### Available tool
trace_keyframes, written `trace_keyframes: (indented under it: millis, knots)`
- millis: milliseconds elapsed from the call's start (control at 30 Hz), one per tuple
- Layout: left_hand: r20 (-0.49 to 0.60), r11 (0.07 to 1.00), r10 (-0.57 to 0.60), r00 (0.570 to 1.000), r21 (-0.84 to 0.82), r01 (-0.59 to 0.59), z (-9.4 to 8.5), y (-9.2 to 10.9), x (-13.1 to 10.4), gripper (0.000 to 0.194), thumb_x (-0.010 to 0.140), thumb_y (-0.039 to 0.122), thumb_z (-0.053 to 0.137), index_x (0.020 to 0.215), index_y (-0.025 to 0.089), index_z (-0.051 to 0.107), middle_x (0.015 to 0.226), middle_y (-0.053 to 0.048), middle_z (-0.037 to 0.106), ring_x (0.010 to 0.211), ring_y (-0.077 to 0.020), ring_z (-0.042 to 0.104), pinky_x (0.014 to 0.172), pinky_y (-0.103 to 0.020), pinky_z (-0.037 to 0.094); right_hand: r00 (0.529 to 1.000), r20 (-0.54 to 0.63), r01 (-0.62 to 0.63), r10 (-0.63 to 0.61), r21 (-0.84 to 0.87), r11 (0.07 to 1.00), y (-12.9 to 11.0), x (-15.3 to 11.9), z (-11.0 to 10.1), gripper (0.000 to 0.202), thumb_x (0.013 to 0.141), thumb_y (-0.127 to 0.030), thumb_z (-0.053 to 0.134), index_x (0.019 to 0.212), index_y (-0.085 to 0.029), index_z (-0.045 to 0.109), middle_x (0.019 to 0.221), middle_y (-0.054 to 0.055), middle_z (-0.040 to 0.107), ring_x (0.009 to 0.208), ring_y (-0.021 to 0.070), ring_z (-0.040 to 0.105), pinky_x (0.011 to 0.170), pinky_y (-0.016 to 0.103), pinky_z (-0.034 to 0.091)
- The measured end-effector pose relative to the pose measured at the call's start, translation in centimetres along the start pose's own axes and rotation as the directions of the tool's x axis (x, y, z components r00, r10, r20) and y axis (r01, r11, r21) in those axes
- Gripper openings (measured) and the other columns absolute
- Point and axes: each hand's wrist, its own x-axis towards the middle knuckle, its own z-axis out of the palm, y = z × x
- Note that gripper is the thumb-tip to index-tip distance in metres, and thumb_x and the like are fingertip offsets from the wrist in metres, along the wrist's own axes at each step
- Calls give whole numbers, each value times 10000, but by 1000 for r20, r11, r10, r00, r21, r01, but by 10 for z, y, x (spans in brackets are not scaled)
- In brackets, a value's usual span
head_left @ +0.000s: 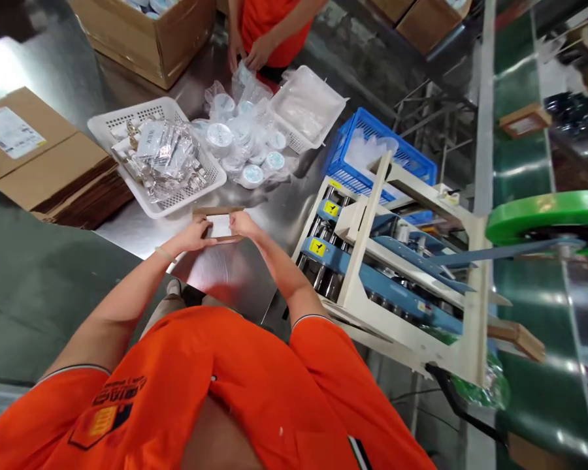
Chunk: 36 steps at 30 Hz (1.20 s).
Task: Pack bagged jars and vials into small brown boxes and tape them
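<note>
A small open cardboard box [219, 211] is held low over the near edge of the metal table, with something flat and white [220, 226] inside it. My left hand [195, 235] grips the box's left end, thumb over the side. At the right end, my right hand [242, 224] has its fingers curled over the box rim; its fingertips are partly hidden. Just beyond the box stands a white perforated basket [151, 210] with small clear-wrapped packets [166, 147] and metal fittings. Beside it lies a heap of round, white-lidded tubs [219, 136] in clear plastic bags.
Flat cardboard cartons [44, 156] are stacked at left, with a large open carton [147, 39] behind. A co-worker's hands [259, 52] handle a bag near another white basket [306, 108]. A blue crate [387, 150], a carton-taping machine [396, 254] and a green conveyor [534, 313] occupy the right.
</note>
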Motion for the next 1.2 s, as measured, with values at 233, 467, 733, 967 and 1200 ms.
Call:
trace_keyframes:
  millis: [233, 467, 733, 967, 1200]
  knots:
    - [-584, 962, -235, 777, -24, 272, 24, 28, -3, 535, 858, 409, 1001, 1243, 158, 729, 1493, -376, 734, 1496, -630, 633, 1269, -825, 495, 945, -284, 128, -164, -141, 982, 5, 8, -33, 650, 1125, -285, 897, 1699, -47, 703, 1757, 345, 687, 1652, 417, 649, 1354, 507, 512]
    - [-271, 981, 37, 962, 194, 17, 4, 22, -7, 834, 978, 682, 908, 1526, 81, 721, 1683, -401, 678, 1746, -624, 503, 1474, -826, 297, 963, -152, 189, -223, -206, 960, 23, -19, 45, 1185, 902, -291, 1128, 1920, -181, 531, 2023, 326, 361, 1928, 542, 262, 1468, 722, 441]
    - [-212, 966, 170, 962, 231, -120, 53, 34, 53, 1166, 858, 952, 853, 1520, -1, 734, 1512, -455, 708, 1550, -678, 625, 1381, -833, 431, 885, -420, -134, 202, 186, 973, 108, -42, 77, 1197, 964, -393, 1077, 1944, -104, 452, 1933, 365, 447, 1868, 466, 405, 1487, 572, 450]
    - [-78, 921, 389, 918, 25, -389, 156, 143, 225, 943, 884, 779, 953, 1442, 39, 777, 1497, -393, 736, 1579, -632, 622, 1415, -821, 378, 681, -366, -517, 634, 374, 770, 152, -103, 169, 565, 1185, -424, 733, 1691, -173, 734, 1653, 350, 716, 1552, 497, 693, 1256, 665, 629]
    - [202, 815, 551, 810, 77, -574, 289, 268, 272, 1205, 836, 663, 1062, 1744, 7, 620, 1822, -473, 505, 1843, -672, 348, 1475, -861, 307, 761, -285, -536, 583, 230, 812, 159, -103, 180, 559, 1216, -403, 599, 1724, -226, 750, 1681, 336, 691, 1596, 523, 675, 1271, 766, 599]
